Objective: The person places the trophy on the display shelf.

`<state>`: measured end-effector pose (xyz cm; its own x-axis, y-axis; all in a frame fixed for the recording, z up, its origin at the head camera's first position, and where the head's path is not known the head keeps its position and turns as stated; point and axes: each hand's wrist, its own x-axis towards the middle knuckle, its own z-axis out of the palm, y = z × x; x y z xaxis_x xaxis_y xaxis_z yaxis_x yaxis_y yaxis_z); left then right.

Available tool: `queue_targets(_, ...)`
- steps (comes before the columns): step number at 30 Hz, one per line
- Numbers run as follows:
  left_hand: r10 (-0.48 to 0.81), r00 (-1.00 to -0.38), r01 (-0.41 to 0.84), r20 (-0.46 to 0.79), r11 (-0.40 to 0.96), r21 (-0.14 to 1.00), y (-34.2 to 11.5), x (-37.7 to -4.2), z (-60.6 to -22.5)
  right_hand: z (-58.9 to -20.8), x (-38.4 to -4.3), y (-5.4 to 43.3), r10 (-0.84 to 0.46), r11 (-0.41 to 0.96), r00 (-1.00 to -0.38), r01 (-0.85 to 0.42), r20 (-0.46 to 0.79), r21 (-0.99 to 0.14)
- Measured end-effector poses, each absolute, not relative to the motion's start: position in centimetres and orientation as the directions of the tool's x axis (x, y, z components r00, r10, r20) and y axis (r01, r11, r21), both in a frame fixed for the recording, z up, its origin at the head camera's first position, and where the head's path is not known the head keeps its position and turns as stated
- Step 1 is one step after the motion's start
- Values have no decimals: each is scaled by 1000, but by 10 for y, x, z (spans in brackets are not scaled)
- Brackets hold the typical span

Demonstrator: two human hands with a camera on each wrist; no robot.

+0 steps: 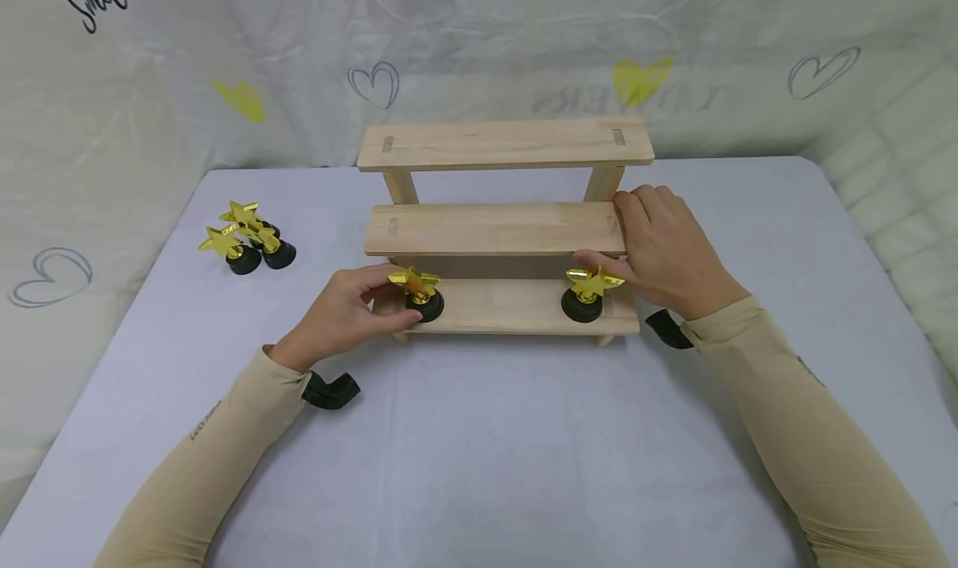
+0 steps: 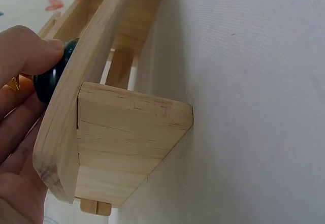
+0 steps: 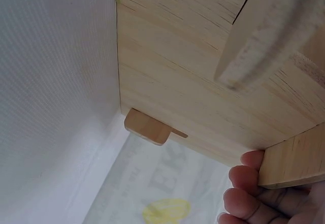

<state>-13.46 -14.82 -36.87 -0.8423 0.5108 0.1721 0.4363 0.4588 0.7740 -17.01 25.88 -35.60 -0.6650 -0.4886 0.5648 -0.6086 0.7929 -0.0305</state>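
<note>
A light wooden three-tier shelf (image 1: 494, 229) stands on the table. At the left end of its bottom tier, my left hand (image 1: 355, 306) pinches a small star trophy (image 1: 424, 305), gold on a round black base. The left wrist view shows the thumb against that black base (image 2: 48, 79), which touches the tier. My right hand (image 1: 666, 248) grips the right end of the middle tier, its fingertips (image 3: 242, 177) around the board's edge in the right wrist view. Near the right thumb, a second star trophy (image 1: 584, 304) sits upright on the bottom tier's right end.
Several more gold star trophies (image 1: 241, 259) stand clustered on the white-covered table (image 1: 494, 451) at the far left. Behind the table hangs a pale sheet (image 1: 479, 36) printed with hearts. Black wrist mounts (image 1: 332, 391) stick out from both sleeves.
</note>
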Motion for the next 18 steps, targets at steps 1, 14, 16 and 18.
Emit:
queue_targets(1,511,-842,436,173,457,775,-148,-135,-369,-356,-170,259,-490,792,-664,-610,565,-30)
queue_targets(14,507,-843,433,178,444,785,-150,-135,-369,-354,-169,257,-476,801,-689,-596,546,-53)
queue_targets(16,505,-847,423,165,455,784,-151,-135,-368,-354,-168,257,-472,803,-694,-593,544,-60)
queue_targets(18,504,-851,415,151,466,781,-152,-135,-369,-355,-168,257,-470,803,-695,-592,545,-63)
